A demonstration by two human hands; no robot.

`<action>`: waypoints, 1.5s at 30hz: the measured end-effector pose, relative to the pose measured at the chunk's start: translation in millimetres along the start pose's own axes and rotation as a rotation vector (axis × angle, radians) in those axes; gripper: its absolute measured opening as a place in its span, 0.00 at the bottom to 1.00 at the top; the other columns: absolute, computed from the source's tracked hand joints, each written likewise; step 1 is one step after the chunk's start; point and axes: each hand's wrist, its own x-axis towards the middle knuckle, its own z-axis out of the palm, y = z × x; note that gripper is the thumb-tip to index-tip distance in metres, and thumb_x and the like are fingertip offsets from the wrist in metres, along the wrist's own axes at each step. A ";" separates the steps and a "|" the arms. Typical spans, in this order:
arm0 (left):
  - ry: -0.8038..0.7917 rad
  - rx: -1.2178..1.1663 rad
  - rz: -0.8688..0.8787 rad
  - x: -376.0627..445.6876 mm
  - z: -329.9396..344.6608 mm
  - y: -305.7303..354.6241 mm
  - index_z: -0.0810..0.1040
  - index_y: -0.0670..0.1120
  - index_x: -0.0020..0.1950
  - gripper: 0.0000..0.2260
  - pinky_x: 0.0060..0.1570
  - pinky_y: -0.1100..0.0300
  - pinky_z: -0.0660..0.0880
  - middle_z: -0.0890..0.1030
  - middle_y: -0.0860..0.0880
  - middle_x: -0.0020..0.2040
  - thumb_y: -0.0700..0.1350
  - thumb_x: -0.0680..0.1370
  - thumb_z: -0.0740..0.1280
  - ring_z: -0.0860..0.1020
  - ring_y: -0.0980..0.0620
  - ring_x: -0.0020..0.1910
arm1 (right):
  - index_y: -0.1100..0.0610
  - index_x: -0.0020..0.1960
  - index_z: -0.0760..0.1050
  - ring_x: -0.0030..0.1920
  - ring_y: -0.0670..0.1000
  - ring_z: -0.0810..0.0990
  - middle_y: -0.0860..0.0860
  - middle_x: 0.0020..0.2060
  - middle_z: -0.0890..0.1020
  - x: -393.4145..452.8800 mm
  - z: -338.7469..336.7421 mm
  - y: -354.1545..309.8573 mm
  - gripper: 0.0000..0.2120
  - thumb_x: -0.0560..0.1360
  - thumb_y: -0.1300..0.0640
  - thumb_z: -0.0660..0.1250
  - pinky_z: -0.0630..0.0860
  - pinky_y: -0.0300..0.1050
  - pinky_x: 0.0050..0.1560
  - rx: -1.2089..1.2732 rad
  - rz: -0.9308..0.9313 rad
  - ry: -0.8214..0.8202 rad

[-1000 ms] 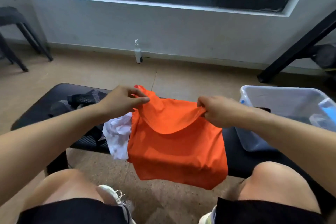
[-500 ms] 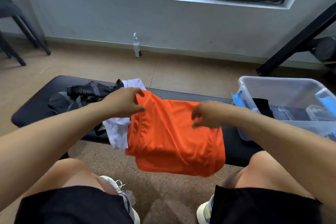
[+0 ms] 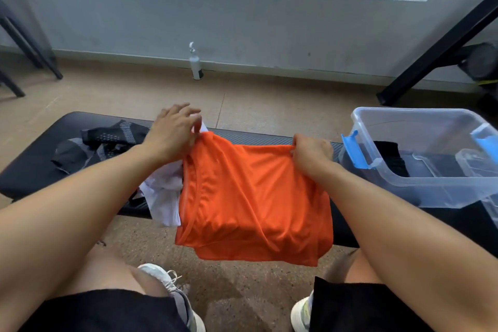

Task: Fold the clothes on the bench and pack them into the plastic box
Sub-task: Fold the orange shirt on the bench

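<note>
An orange garment (image 3: 253, 197) lies folded across the black bench (image 3: 35, 167), its lower part hanging over the near edge. My left hand (image 3: 172, 132) pinches its far left corner. My right hand (image 3: 310, 155) grips its far right corner. A white garment (image 3: 164, 191) pokes out from under the orange one on the left. A black and grey garment (image 3: 107, 143) lies crumpled further left on the bench. The clear plastic box (image 3: 404, 183) with blue latches stands on the bench at the right, with a dark folded garment (image 3: 390, 159) inside.
A white spray bottle (image 3: 194, 62) stands on the floor by the wall. Black chair legs (image 3: 29, 54) are at the far left, a black slanted frame (image 3: 436, 54) at the right. My knees and white shoes (image 3: 172, 291) are below the bench.
The fold of the orange garment has been laid down flat toward the far side of the bench. Both hands have moved outward to its far corners.
</note>
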 end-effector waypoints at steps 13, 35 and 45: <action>0.278 0.049 -0.175 56.6 -45.6 -18.1 0.72 0.41 0.54 0.07 0.54 0.45 0.69 0.81 0.33 0.45 0.44 0.82 0.61 0.79 0.34 0.44 | 0.57 0.55 0.74 0.54 0.60 0.76 0.56 0.50 0.81 34.5 -28.0 -9.2 0.06 0.80 0.57 0.61 0.65 0.52 0.60 0.504 0.087 0.628; -0.508 0.043 0.505 -58.5 4.5 43.7 0.75 0.57 0.58 0.21 0.55 0.59 0.65 0.74 0.56 0.56 0.58 0.66 0.72 0.70 0.53 0.59 | 0.51 0.60 0.75 0.59 0.56 0.78 0.52 0.58 0.78 -78.7 -30.7 -12.9 0.19 0.71 0.58 0.72 0.76 0.49 0.50 -0.378 -0.420 -0.573; -0.257 -0.207 0.375 -65.0 -11.1 46.4 0.76 0.49 0.41 0.14 0.44 0.50 0.73 0.78 0.52 0.39 0.56 0.74 0.57 0.77 0.48 0.42 | 0.47 0.46 0.73 0.48 0.53 0.78 0.42 0.38 0.72 -87.8 -55.6 3.1 0.12 0.69 0.63 0.63 0.72 0.45 0.42 0.039 -0.361 -0.229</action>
